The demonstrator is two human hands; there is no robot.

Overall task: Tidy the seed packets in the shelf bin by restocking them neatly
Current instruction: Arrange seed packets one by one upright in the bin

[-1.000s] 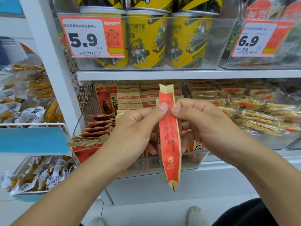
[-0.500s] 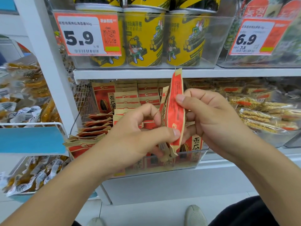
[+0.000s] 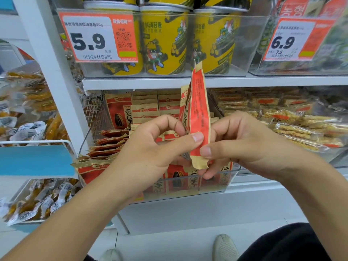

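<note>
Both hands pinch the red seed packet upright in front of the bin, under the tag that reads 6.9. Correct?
Not quite. The head view shows the left hand and right hand pinching the red seed packet upright in front of the bin, but the tag above that bin reads 5.9. The 6.9 tag is off to the right.

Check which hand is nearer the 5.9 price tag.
Left. The left hand sits below the 5.9 price tag and slightly right of it; the right hand is farther right, past the held seed packet.
</note>
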